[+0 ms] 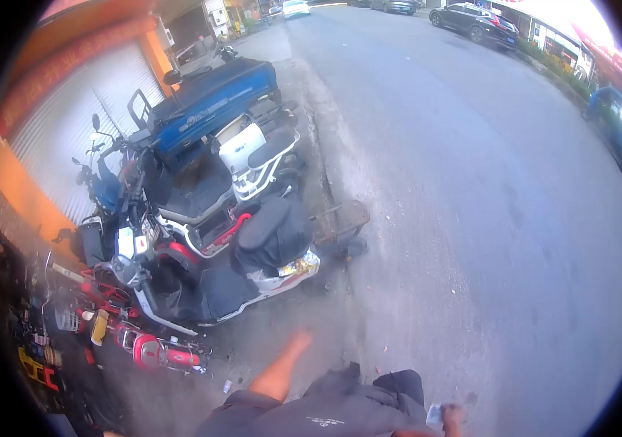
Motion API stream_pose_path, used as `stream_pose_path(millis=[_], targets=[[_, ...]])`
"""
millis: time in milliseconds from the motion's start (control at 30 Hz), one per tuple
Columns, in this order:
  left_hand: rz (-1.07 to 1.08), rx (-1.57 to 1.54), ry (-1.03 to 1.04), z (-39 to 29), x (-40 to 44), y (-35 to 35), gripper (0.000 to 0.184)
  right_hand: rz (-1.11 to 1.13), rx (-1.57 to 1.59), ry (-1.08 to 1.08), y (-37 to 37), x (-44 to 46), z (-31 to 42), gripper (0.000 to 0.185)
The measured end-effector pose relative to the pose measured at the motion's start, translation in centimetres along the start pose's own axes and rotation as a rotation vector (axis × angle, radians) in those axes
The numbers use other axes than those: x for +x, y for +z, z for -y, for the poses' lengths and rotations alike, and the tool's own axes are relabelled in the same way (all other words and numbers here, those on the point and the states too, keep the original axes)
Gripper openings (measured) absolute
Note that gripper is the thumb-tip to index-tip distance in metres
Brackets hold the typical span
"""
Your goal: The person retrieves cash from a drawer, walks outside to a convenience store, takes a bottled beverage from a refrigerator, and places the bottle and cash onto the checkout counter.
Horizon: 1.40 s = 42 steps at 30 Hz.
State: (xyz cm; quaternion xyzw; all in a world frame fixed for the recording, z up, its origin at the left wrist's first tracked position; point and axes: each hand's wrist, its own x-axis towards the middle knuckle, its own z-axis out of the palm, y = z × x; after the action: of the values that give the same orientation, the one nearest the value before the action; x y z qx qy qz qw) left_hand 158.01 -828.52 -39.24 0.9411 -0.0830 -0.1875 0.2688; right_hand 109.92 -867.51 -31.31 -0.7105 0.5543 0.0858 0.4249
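My left hand is swung out in front of my left side, above the pavement beside a parked scooter. Motion smears it, so its fingers cannot be made out, and no object shows in it. Low at the right, next to my dark shirt, my right hand is closed on a small flat whitish item. Its kind is too blurred to tell.
Left of me stand a white scooter, a blue cargo tricycle and a small red-pink bike. A roller shutter is behind them. The road runs ahead and right, with a dark parked car.
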Motion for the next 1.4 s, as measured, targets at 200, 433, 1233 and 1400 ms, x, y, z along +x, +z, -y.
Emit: stream_pose_path(millis=[200,433,1233,1400], targets=[[-0.066,-0.215,0.135,-25.2,23.8,-3.5,0.035,0.158,-0.16,0.245,-0.6,13.0,15.0,0.035],[0.055,-0.061,-0.256,-26.3,36.3,0.5,0.035,0.035,-0.034,0.2,-6.6,43.3,35.6,0.041],[0.027,-0.23,-0.156,-60.7,129.2,-27.0,0.045,0.169,-0.304,0.128,-5.3,96.1,110.7,0.029],[0.045,-0.087,-0.286,-58.6,142.5,-23.8,0.043,0.202,-0.273,0.141,-3.8,111.3,125.7,0.028]])
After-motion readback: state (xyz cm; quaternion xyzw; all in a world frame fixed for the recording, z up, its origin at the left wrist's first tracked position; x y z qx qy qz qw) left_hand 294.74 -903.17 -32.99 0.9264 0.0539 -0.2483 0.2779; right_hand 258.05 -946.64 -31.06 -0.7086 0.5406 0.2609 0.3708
